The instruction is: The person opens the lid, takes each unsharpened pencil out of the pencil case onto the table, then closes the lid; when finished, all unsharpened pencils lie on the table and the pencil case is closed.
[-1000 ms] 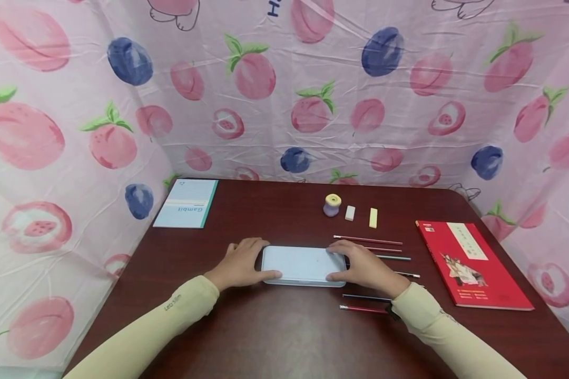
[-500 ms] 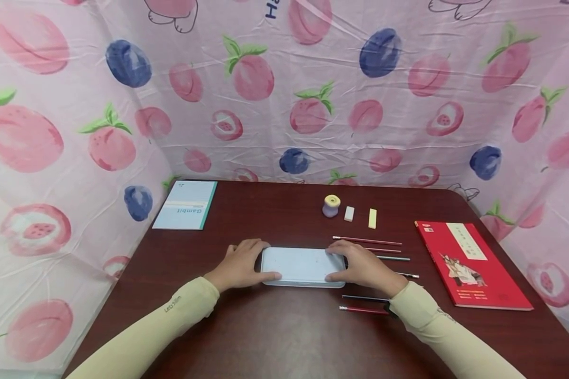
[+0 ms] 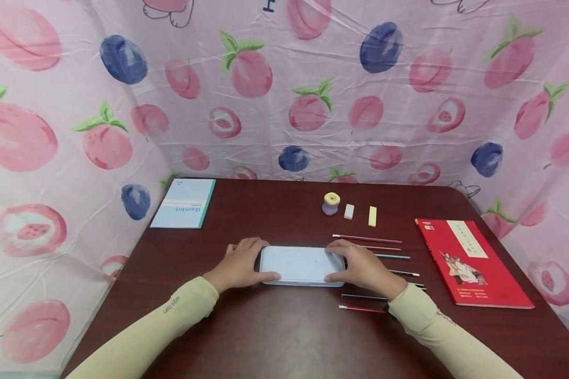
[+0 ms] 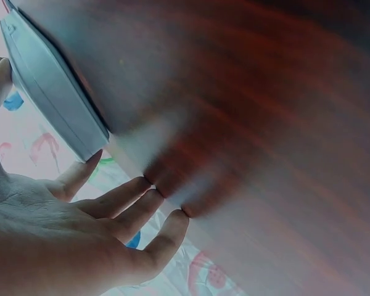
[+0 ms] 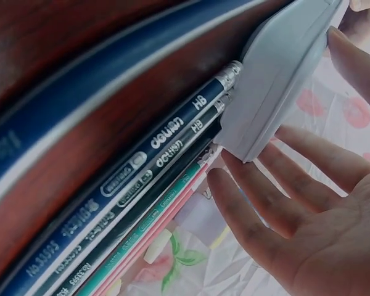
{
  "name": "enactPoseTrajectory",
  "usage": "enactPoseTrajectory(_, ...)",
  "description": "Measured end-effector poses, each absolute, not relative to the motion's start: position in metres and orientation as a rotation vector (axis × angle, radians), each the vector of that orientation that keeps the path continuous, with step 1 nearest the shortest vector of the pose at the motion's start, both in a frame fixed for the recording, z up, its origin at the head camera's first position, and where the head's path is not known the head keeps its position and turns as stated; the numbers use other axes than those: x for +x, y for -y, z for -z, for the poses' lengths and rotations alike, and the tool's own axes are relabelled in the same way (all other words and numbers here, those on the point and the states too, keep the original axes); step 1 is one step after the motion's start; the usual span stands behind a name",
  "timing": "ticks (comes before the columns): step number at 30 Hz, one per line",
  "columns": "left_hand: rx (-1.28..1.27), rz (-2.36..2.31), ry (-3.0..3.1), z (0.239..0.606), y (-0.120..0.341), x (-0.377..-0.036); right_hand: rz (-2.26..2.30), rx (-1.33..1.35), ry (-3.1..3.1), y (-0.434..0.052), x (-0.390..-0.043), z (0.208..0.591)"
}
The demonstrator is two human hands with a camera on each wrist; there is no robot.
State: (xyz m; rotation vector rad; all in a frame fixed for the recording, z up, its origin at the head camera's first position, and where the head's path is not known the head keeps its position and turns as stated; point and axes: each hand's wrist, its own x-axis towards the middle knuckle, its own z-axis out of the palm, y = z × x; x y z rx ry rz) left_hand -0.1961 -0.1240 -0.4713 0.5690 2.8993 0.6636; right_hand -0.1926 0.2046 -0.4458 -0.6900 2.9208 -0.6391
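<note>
A pale blue, flat pencil case point(image 3: 301, 265) with rounded corners lies closed on the dark wooden table, in the middle of the head view. My left hand point(image 3: 241, 265) grips its left end, thumb on the near corner and index finger at the far one. The left wrist view shows the other fingertips point(image 4: 151, 185) of this hand resting on the table. Around the right end, my right hand point(image 3: 364, 267) holds the case between thumb and fingers. Several pencils point(image 5: 166, 139) lie beside and partly beneath that hand and wrist, their ends close to the case.
Behind the pencils stand a yellow and purple round item point(image 3: 331, 204), a white eraser point(image 3: 349, 211) and a yellow block point(image 3: 372, 216). A red book point(image 3: 474, 263) lies at the right, a pale notebook point(image 3: 184, 203) at the far left. Fruit-patterned cloth point(image 3: 265, 126) surrounds the table.
</note>
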Motion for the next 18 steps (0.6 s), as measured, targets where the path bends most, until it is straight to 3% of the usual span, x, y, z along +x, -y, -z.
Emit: enactPoseTrajectory(18, 0.595, -0.574, -2.898, 0.4713, 0.1255, -0.1912, 0.517, -0.827, -2.929, -0.2084, -0.1904, 0.4459)
